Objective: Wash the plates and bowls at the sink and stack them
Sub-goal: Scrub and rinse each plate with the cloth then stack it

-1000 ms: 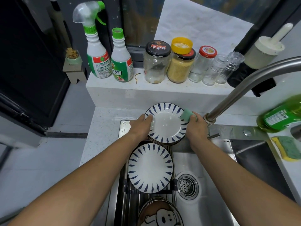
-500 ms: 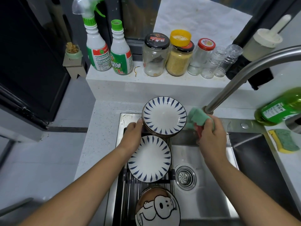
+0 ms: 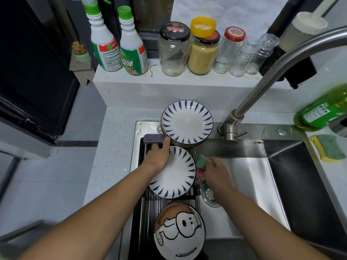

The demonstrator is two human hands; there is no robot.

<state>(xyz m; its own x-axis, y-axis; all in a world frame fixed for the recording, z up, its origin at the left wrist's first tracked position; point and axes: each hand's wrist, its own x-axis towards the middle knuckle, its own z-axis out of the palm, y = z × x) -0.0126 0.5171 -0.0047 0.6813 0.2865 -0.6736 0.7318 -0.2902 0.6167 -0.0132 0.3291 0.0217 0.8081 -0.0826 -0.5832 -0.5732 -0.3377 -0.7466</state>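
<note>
left hand [image 3: 159, 156]: you're curling your fingers over the plate [image 3: 175, 177] rim | right hand [image 3: 216, 172]: you're clutching the green sponge [image 3: 201, 160] just beside it

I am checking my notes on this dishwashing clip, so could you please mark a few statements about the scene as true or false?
1. The right hand holds a green sponge. True.
2. The cartoon-dog bowl sits on top of the plate stack. False: it lies on the rack nearest the camera, apart from the stack.
3. The left hand holds the rim of the single plate. True.
4. The spare sponge lies inside the sink. False: it lies on the counter to the right of it.
</note>
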